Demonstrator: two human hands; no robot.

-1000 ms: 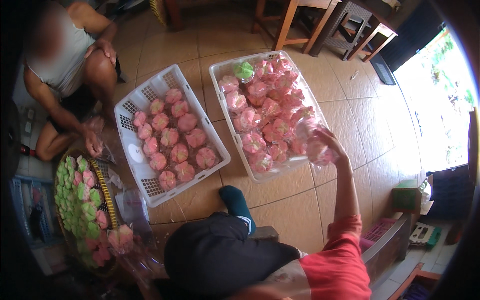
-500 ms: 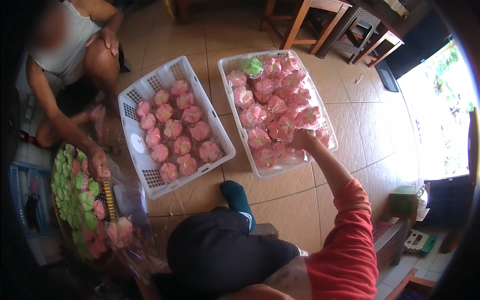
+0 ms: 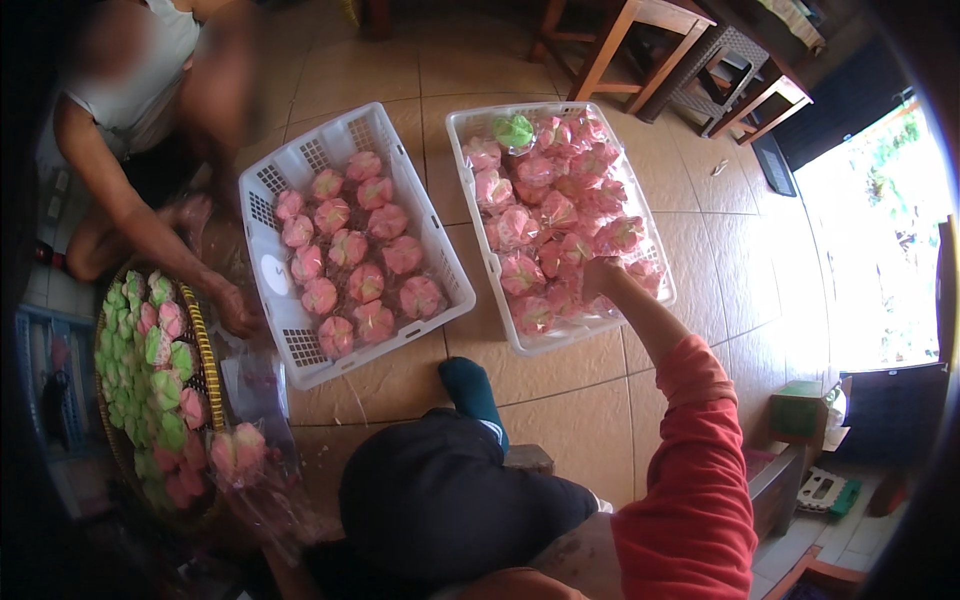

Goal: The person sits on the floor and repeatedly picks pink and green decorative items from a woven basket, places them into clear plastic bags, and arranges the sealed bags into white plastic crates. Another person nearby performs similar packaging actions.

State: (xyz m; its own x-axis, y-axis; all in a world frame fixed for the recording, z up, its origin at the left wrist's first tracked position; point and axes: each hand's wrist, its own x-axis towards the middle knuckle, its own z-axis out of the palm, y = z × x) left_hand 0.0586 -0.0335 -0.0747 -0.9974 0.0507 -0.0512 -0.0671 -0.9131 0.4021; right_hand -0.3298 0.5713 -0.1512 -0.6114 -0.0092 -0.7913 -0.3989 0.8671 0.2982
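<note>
Nearest, the left forearm [image 3: 290, 575] comes in at the lower edge; the left hand is lost in shadow and plastic, so I cannot tell whether it grips anything. Just above it, a pink piece [image 3: 238, 452] sits in clear plastic, beside the woven basket [image 3: 205, 350] of green and pink pieces [image 3: 130, 390]. Loose clear bags [image 3: 255, 378] lie between that basket and the left crate [image 3: 262, 195], where wrapped pink pieces [image 3: 348, 247] stand in loose rows.

Farther to the right, the right hand [image 3: 602, 273] is down among the wrapped pieces in the right crate [image 3: 575, 340] — its fingers look curled, but what they hold, if anything, is hidden. The pieces there lie crowded, with one green piece [image 3: 513, 130] at the far end.

For handling this well, I would judge a light grip on the gathered plastic safest, lowering each piece upright into a gap rather than onto its neighbours, since the petal-like tops look easily crushed.

As for labels, a round white disc [image 3: 277, 273] on the left crate's wall bears a small dark mark; I can make out no other print. Beyond, a co-worker's hand [image 3: 238, 310] reaches near the bags, and wooden stools [image 3: 660, 14] stand at the back.
</note>
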